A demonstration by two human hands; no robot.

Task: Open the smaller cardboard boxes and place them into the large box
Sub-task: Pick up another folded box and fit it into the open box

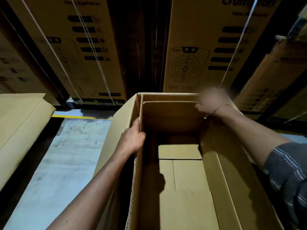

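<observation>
Boxes nested at centre of view: small box (pixel 171 113) inside large box (pixel 119 130), both open at the top. Far wall of small box upright, just inside the far wall of large box, top edge slightly lower. Flaps (pixel 182 163) lying flat at the bottom, split by a dark gap and a straight seam, partly in shadow; cannot tell to which box they belong. Right-side flap of large box spread beneath the right forearm.

Left hand (pixel 132 140) clamped on the left rim of large box: one digit extended along the corrugated edge, the rest curled round it. Right hand (pixel 211 102) at the far right corner, blurred; thumb touching the top edge of small box; fingers not readable, so grip cannot be told. Hands well apart, one on each side of the opening. Bracelet (pixel 219 107) on the right wrist; striped dark sleeve (pixel 287 171) on the right upper arm.

Grey floor (pixel 66 155) to the left of large box, crossed by a yellow line (pixel 79 116) at the far side. Folded cardboard sheet (pixel 20 122) at the left edge of view, apart from large box. Behind, tall printed cartons (pixel 199 47) standing upright, bound with pale straps (pixel 93 47); fan drawing on the right carton; dark gap between the two nearest cartons.
</observation>
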